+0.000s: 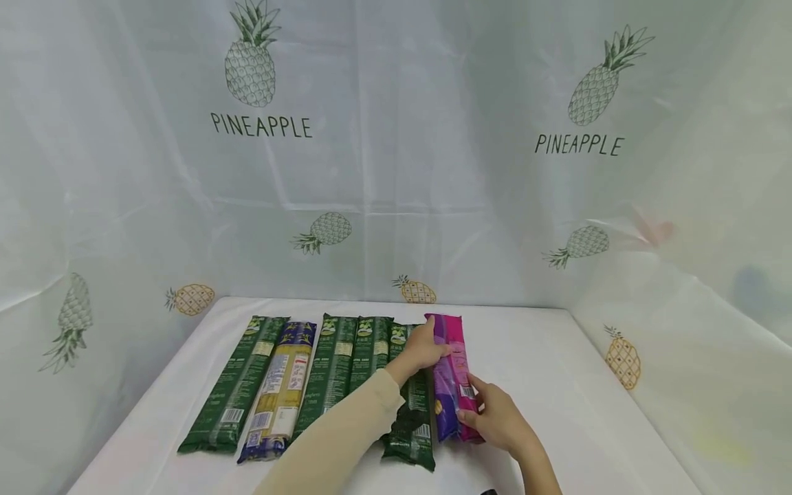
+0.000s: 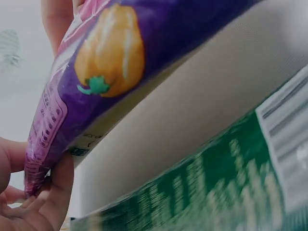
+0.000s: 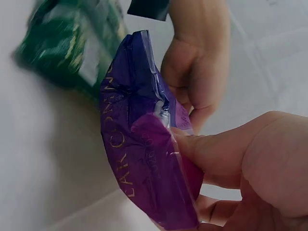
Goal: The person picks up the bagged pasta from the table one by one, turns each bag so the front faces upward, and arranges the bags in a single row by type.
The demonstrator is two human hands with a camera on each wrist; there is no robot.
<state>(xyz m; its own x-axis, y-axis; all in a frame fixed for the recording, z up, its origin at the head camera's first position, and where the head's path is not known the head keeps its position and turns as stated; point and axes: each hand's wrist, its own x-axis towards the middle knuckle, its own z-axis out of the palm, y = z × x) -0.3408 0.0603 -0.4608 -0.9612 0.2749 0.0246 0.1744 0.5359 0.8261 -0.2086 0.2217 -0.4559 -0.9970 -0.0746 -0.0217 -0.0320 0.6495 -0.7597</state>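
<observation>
Purple-and-pink packet [image 1: 450, 388]: glossy, flexible film, long and narrow; a printed orange vegetable with a green stalk, and a creased end seal between the right fingers and the camera.
Position: over the white table, spanned by both hands; whether its underside touches the cloth cannot be told.
Long axis: runs from the left fingers at the far part to the right fingers at the near end, the near end angled slightly rightward.
Left hand [image 1: 423, 347]: fingers and thumb clamped on the packet's far part.
Right hand [image 1: 500, 419]: thumb and fingers clamped on the near end, from its right side.
Green packet [image 1: 419, 405]: smooth printed film, just left of the packet, partly beneath the left forearm's pale sleeve [image 1: 353, 426].
Other green packets [image 1: 329, 364]: three more, elongated, farther left of the left fingers.
Blue-and-yellow packet [image 1: 281, 392]: clear-windowed film, between green ones.
White table [image 1: 532, 350]: cloth-covered, beneath and around the fingers.
Backdrop [image 1: 421, 151]: creased sheet printed with pineapples, beyond the left fingers.
</observation>
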